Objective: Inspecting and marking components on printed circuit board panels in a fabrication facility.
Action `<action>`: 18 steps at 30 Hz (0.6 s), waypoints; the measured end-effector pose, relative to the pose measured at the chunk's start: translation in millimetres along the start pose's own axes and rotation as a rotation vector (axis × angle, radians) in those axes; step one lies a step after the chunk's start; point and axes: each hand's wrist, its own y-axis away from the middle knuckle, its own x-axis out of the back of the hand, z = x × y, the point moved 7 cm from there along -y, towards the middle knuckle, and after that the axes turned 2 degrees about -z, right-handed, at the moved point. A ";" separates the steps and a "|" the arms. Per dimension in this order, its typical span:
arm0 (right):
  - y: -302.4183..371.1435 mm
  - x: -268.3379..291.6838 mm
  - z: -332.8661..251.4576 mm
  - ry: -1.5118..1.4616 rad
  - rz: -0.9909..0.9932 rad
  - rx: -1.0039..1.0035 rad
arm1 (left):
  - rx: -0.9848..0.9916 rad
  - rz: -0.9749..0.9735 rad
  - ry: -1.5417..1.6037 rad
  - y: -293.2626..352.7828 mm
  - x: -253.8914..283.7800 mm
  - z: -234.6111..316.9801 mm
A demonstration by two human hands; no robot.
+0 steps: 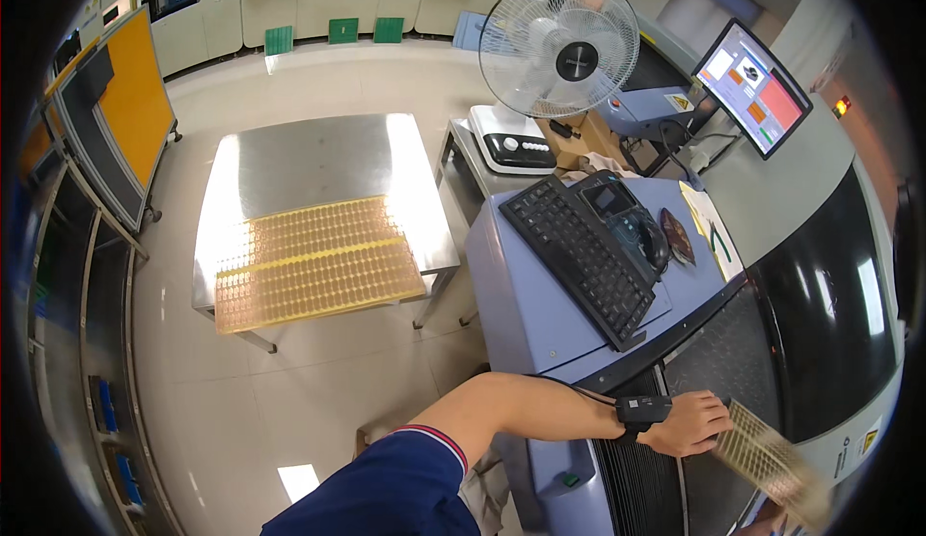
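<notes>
My left hand point(689, 424), with a black device strapped at the wrist, is closed on the left end of a thin gold circuit board panel point(767, 459) patterned in a grid. The panel is tilted and its far right end is blurred. Below it, at the lower edge, a small part of my right hand point(765, 517) shows against the panel's near edge, its fingers bent around it; most of that hand is hidden. Under and beside the panel lies the dark bed point(725, 362) of a machine, next to its curved black cover point(830, 309).
Gold panels point(318, 264) lie on a steel table point(309, 160) to the left. A keyboard point(579, 256), a mouse point(653, 245) and papers point(712, 232) rest on the machine's blue top. Beyond stand a fan point(559, 49) and a monitor point(755, 87). An orange-panelled rack point(135, 102) is far left.
</notes>
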 end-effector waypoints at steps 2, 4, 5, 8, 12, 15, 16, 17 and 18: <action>-1.2 -54.7 46.0 -0.174 -0.195 -0.113 | 0.037 -0.053 -0.016 4.6 12.8 -1.2; 14.0 -73.2 108.8 -0.389 -0.309 -0.208 | 0.022 -0.029 -0.055 -2.1 8.5 -0.2; 24.2 -74.2 142.1 -0.536 -0.356 -0.230 | 0.038 -0.014 -0.033 -8.1 3.1 -0.1; 138.3 -130.0 -53.6 -1.087 -0.520 -0.778 | 0.153 -0.063 -0.226 20.1 37.6 -16.5; 169.7 -81.2 -134.9 -1.185 -1.022 -0.855 | 0.462 -0.528 -0.362 34.8 11.9 -38.9; 146.8 -65.2 -122.8 -0.427 -0.744 -0.346 | 0.339 -0.666 -0.584 56.0 -4.6 -42.6; 141.2 -64.9 -129.8 -0.074 -0.736 -0.141 | 0.356 -0.692 -0.534 51.7 -5.2 -44.9; 153.7 -66.2 -114.3 0.210 -0.713 0.123 | 0.330 -0.726 -0.523 49.2 -7.3 -46.3; 160.6 -71.1 -93.8 0.133 -0.734 0.195 | 0.327 -0.704 -0.499 44.7 -7.4 -48.4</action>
